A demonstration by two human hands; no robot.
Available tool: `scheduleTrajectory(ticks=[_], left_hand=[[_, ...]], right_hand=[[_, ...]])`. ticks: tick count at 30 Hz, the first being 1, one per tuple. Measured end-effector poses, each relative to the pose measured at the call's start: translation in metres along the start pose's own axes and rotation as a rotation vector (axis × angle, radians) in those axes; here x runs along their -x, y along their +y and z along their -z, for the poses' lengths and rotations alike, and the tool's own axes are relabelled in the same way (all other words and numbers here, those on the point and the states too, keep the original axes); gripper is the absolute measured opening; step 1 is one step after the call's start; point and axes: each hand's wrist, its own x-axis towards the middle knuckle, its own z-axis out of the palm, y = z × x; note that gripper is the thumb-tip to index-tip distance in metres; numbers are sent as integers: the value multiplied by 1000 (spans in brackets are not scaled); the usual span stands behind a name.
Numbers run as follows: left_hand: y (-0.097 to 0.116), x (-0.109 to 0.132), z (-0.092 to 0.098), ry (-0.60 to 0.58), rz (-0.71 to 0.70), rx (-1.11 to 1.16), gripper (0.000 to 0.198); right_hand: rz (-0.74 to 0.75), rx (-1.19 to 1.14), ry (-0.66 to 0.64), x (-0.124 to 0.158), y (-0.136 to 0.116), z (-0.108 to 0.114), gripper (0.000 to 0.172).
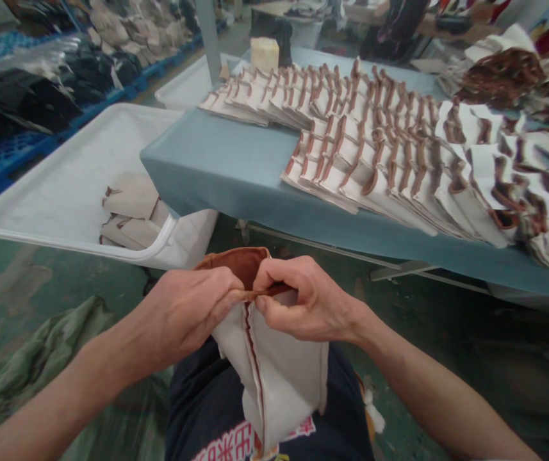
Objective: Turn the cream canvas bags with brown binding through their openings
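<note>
Over my lap I hold a cream fabric piece with a brown lining (278, 371), seam side up. My left hand (188, 310) pinches its top edge from the left. My right hand (303, 298) pinches the same brown edge from the right, fingers curled tight. The two hands nearly touch at the brown collar (238, 262), which stands up behind my fingers. The cloth hangs down between my knees.
A blue-grey table (216, 166) ahead carries rows of overlapped cream and brown fabric pieces (380, 147). A white tray (57, 186) at the left holds a few more pieces (130, 214). Dark goods lie on blue pallets (9, 153) at the far left. Green cloth (29, 371) lies on the floor.
</note>
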Motion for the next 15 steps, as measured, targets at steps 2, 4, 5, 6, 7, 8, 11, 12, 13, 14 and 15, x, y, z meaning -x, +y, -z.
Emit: scheduleTrajectory(ticks=[2, 4, 5, 6, 7, 8, 11, 12, 13, 14, 15], left_hand=[[3, -4, 6, -52, 52, 99, 33], [6, -10, 12, -98, 95, 128, 36], [7, -13, 15, -124, 108, 134, 37], [8, -16, 17, -152, 115, 143, 39], [9, -17, 18, -178, 115, 156, 39], [10, -18, 19, -199, 106, 171, 39], [16, -15, 21, -183, 56, 150, 34], [20, -14, 22, -160, 38, 126, 33], [24, -11, 23, -135, 16, 113, 32], [28, -8, 25, -103, 9, 110, 32], [32, -5, 27, -66, 18, 115, 33]], right_hand=[[45, 56, 4, 1, -1, 1, 10], [92, 126, 1, 3, -3, 3, 11], [108, 150, -1, 4, -4, 4, 11], [117, 159, -7, 5, -5, 5, 11], [120, 155, -19, 5, -6, 5, 12], [121, 147, -36, 6, -7, 6, 12], [134, 130, -95, 5, -10, 12, 12], [141, 124, -117, 4, -11, 15, 13], [144, 118, -132, 3, -12, 19, 14], [135, 110, -145, 1, -13, 24, 19], [108, 97, -157, -1, -13, 29, 24]])
